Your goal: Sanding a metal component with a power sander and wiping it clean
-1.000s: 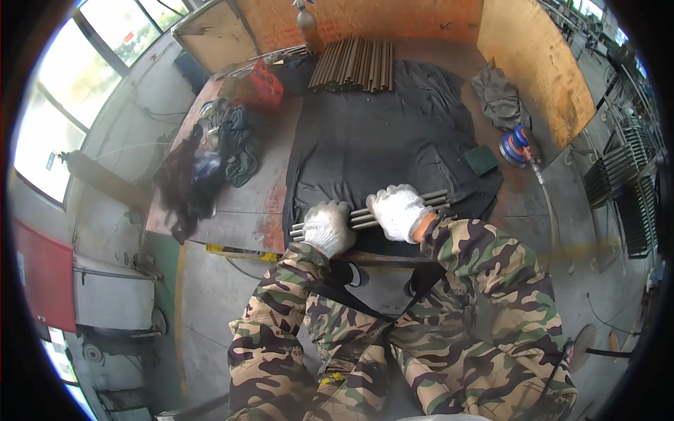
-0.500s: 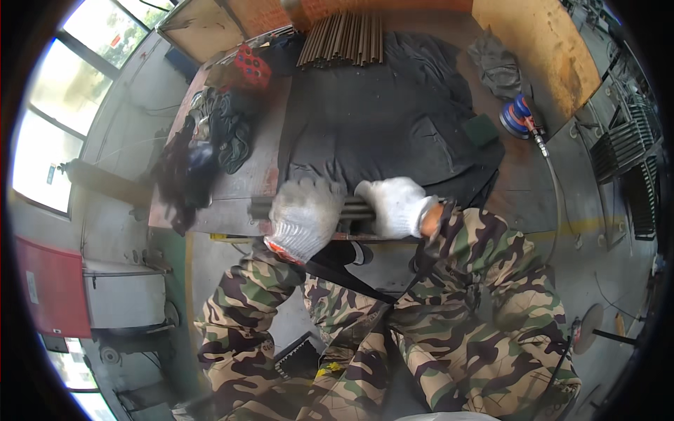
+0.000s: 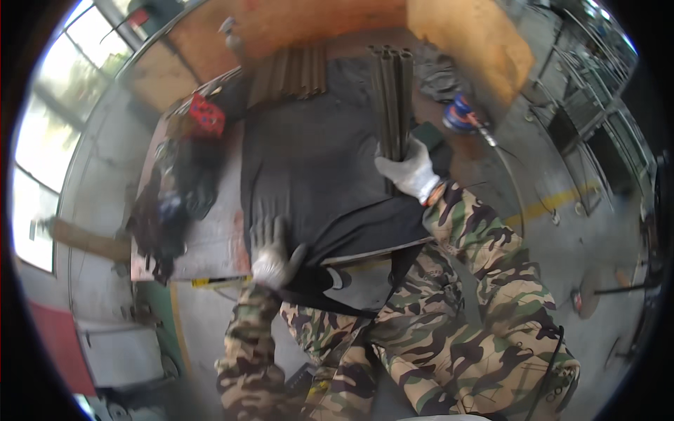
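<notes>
My right hand (image 3: 413, 172), in a white knit glove, is wrapped round the lower part of a bundle of several dark metal tubes (image 3: 393, 98). Their hollow ends point toward the far side of the table. My left hand (image 3: 275, 254), gloved too, holds nothing; its fingers are spread over the near left edge of the black cloth (image 3: 309, 161). Whether its palm presses on the cloth I cannot tell. At the cloth's far end lies a pile of similar tubes (image 3: 298, 74), slightly blurred.
Dark rags (image 3: 186, 182) and a red patterned cloth (image 3: 207, 114) lie on the table's left side. To the right are a blue sander (image 3: 460, 114) with its hose, a dark green pad (image 3: 427, 135) and a grey cloth (image 3: 439, 74). Wooden boards (image 3: 470, 42) stand behind.
The tubes, level between both hands before, now stand lengthwise in my right hand, farther over the cloth. My left hand has let go and opened. The view has shifted.
</notes>
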The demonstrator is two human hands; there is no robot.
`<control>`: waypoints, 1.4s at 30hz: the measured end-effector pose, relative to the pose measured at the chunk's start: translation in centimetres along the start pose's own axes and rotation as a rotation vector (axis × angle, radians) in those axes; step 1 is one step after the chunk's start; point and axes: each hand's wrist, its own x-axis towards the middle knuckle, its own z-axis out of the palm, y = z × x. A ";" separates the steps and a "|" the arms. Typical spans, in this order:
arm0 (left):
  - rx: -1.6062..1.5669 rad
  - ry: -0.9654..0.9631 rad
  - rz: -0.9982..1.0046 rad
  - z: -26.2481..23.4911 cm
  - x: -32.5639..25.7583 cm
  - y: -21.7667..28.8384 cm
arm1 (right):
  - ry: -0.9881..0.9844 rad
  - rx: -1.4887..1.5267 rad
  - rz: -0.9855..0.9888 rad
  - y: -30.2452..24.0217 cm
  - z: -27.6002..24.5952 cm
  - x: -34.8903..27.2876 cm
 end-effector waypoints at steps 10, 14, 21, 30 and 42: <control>-0.097 0.166 0.035 -1.2 -0.5 1.6 | 0.097 -0.048 0.031 -4.5 -2.4 -1.1; -0.369 0.324 0.079 -3.9 2.8 7.0 | 0.066 0.095 -0.112 -8.5 -0.1 1.1; -0.731 0.380 -0.322 -3.7 9.1 12.4 | 0.068 0.702 0.253 -7.9 10.5 -1.2; -0.192 -0.122 -0.099 -5.5 9.0 1.9 | 0.180 1.026 0.992 -0.6 15.1 -3.7; -0.119 -0.225 -0.007 -2.7 11.6 -3.5 | -0.540 0.068 0.357 -4.0 7.2 -4.2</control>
